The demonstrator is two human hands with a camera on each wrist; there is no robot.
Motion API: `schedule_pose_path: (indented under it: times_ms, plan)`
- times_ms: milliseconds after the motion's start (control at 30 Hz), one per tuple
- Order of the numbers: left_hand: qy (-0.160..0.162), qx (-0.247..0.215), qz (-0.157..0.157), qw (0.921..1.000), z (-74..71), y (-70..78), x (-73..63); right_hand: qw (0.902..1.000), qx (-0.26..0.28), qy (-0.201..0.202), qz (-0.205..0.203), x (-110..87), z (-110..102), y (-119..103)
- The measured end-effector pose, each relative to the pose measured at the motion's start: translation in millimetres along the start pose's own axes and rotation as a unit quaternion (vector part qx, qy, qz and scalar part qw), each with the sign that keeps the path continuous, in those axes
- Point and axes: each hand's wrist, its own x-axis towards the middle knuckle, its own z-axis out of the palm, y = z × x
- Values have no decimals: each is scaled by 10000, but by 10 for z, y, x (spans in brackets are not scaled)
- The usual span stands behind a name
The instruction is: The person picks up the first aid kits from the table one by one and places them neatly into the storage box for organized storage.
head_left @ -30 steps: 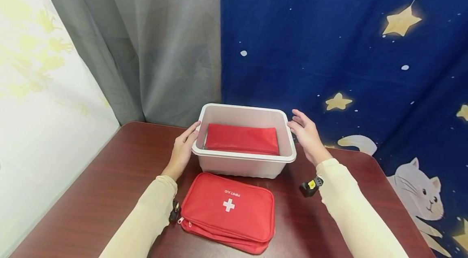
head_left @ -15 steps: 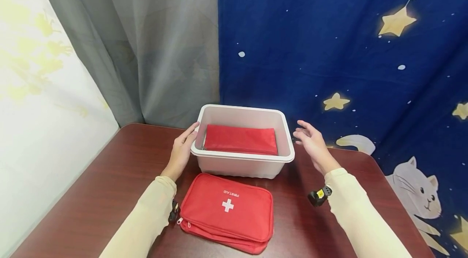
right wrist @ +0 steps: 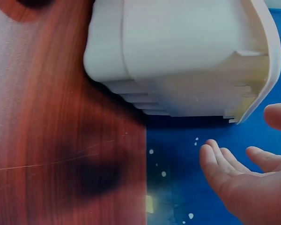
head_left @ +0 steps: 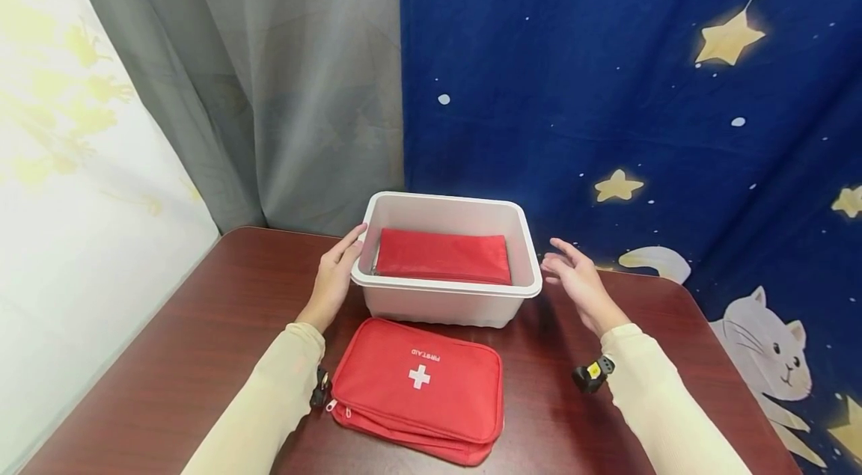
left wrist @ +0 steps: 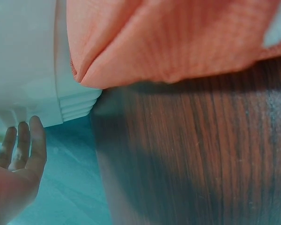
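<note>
A white plastic bin (head_left: 444,304) stands towards the back of the table, with a flat red pouch (head_left: 443,256) lying inside it. In front of the bin lies a red first aid bag (head_left: 458,393) with a white cross and zip pulls at its left corner. My left hand (head_left: 331,277) rests its extended fingers against the bin's left side; the left wrist view shows the fingertips (left wrist: 36,126) at the bin's wall. To the right of the bin, my right hand (head_left: 581,284) hovers apart from it, fingers loosely bent and holding nothing, as the right wrist view also shows.
The dark red-brown wooden table (head_left: 168,355) has rounded back corners. Behind it hang a grey curtain (head_left: 323,86) and a blue curtain (head_left: 539,71) with stars and a cat. A white panel (head_left: 87,236) stands along the left.
My right hand has left the bin's right rim and moved outward and slightly towards me. The left hand stays at the bin's left side; the bin and the bag look unmoved.
</note>
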Motion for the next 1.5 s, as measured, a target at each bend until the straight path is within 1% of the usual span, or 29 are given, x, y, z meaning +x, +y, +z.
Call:
schedule_pose_path:
  times_ms: [367, 633, 867, 1067, 1233, 1500]
  plan:
    - [-33, 9, -32, 10000, -1, 5, 3, 9999, 54, -54, 103, -62, 22, 187]
    - [-24, 88, -18, 10000, -4, 17, -7, 9994, -133, -289, 158, -158, 40, 351]
    - [-11, 90, 10, 10000, -1, 19, -9, 9976, 201, -605, 282, -255, 85, 472]
    - [-3, 93, 14, 10000, -4, 13, -9, 9966, 340, -667, 332, -306, 112, 529]
    - [-47, 88, -32, 9999, -2, 11, -10, 9956, 364, -755, 430, -356, 120, 559]
    - [-23, 98, -44, 9999, -9, 11, -11, 9938, 419, -875, 545, -419, 174, 610]
